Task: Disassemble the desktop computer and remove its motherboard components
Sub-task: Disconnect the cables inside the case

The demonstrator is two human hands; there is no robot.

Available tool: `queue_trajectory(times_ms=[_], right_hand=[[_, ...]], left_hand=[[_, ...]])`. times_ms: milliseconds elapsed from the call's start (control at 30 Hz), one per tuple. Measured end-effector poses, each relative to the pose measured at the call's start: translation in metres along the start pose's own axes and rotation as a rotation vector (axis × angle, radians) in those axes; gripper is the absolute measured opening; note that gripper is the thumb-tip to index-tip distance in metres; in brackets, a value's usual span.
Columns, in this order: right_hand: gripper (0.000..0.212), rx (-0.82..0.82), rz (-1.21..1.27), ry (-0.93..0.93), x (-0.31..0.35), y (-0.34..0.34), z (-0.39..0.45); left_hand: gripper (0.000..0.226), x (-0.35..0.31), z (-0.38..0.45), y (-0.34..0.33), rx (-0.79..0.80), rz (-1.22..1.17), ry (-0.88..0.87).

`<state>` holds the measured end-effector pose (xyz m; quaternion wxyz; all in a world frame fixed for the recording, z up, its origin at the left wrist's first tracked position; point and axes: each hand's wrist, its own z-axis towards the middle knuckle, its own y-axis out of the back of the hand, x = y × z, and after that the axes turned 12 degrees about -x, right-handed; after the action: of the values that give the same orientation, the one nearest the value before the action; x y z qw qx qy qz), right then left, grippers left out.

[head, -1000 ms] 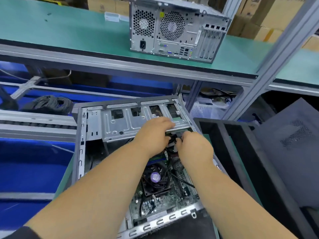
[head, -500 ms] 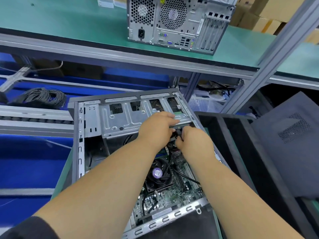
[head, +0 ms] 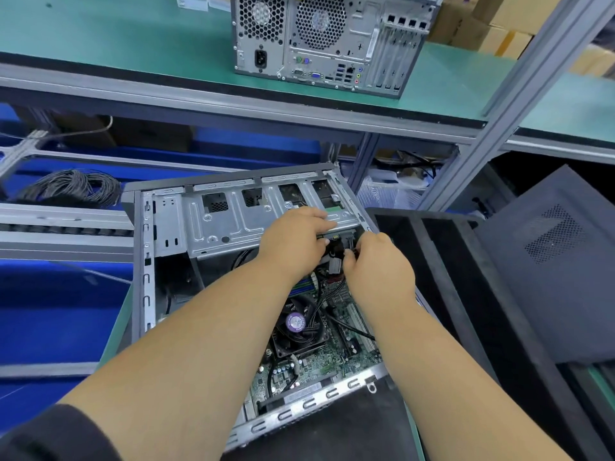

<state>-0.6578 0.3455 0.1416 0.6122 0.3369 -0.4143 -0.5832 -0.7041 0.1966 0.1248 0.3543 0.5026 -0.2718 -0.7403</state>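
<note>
An open desktop case (head: 146, 294) lies on its side in front of me. Inside it I see the green motherboard (head: 316, 364) and a black CPU fan (head: 296, 324) with a purple label. A silver drive cage (head: 226, 224) fills the far end. My left hand (head: 296, 241) lies over the cage's right edge, fingers curled down over a grey cable connector (head: 347, 239). My right hand (head: 376, 264) pinches black cables (head: 332, 287) right below that connector. Both hands hide the plug's seat.
A second closed tower (head: 332, 38) stands rear-side toward me on the green upper shelf (head: 133, 44). A black foam tray (head: 442, 267) and a removed dark side panel (head: 559, 261) lie to the right. Coiled cables (head: 70, 188) sit in blue bins at left. A metal post (head: 519, 91) rises at right.
Both hands stayed at the cage's right edge and drew a little closer around the connector. My head moved nearer, so the case looks larger and lower in view.
</note>
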Motion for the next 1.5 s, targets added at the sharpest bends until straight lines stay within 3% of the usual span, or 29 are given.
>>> queue_trajectory(times_ms=[133, 500, 833, 1033, 1167, 1333, 1500], right_hand=[[0.025, 0.036, -0.116, 0.077, 0.005, -0.005, 0.003], [0.016, 0.09, -0.142, -0.047, 0.01, -0.007, 0.011], [0.011, 0.127, -0.149, 0.038, 0.011, 0.002, 0.01], [0.026, -0.009, 0.013, -0.006, -0.01, 0.016, -0.007], [0.028, 0.079, -0.011, 0.113, -0.001, 0.011, -0.011], [0.041, 0.371, -0.044, 0.16, -0.002, -0.007, -0.018], [0.028, 0.35, 0.122, 0.136, -0.003, -0.005, -0.014]], left_hand=[[0.036, 0.0, 0.001, 0.0, 0.002, -0.004, 0.005], [0.034, 0.002, 0.002, 0.0, 0.003, -0.019, 0.003], [0.032, 0.001, 0.005, 0.001, 0.012, -0.01, 0.01], [0.032, 0.0, 0.006, 0.002, 0.007, -0.023, 0.026], [0.034, 0.001, 0.006, 0.005, 0.013, -0.04, 0.003], [0.033, 0.002, 0.006, 0.008, 0.017, -0.116, 0.035], [0.028, -0.001, 0.009, 0.017, -0.073, -0.292, 0.154]])
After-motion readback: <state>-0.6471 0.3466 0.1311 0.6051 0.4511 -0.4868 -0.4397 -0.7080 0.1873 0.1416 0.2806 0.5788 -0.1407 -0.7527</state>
